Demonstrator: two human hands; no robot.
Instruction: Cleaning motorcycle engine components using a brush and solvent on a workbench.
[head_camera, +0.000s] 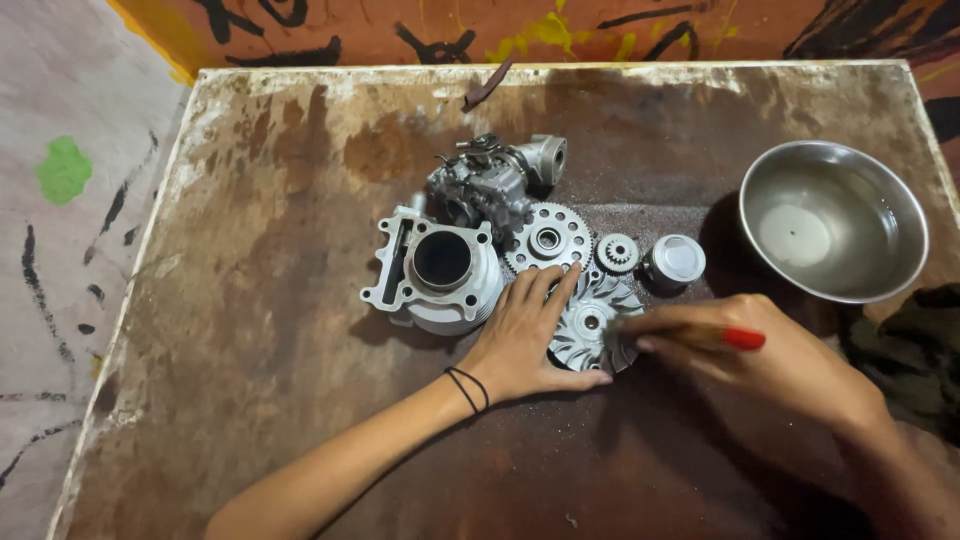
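Left hand (525, 335) lies spread, fingers flat along the near-left rim of the finned metal disc (595, 320), apparently to pin it against the stained tabletop (270, 300). Right hand (760, 350) pinches a red-handled brush (700, 335), its tip touching the disc's right edge; the disc thus sits between both hands. Just beyond the left fingertips: cylinder block (440, 270), large gear (548, 238). Beyond the right hand: steel bowl (832, 218).

The left hand (525, 335) hides part of the finned disc (597, 322) — the brush tip (622, 335) is blurred.
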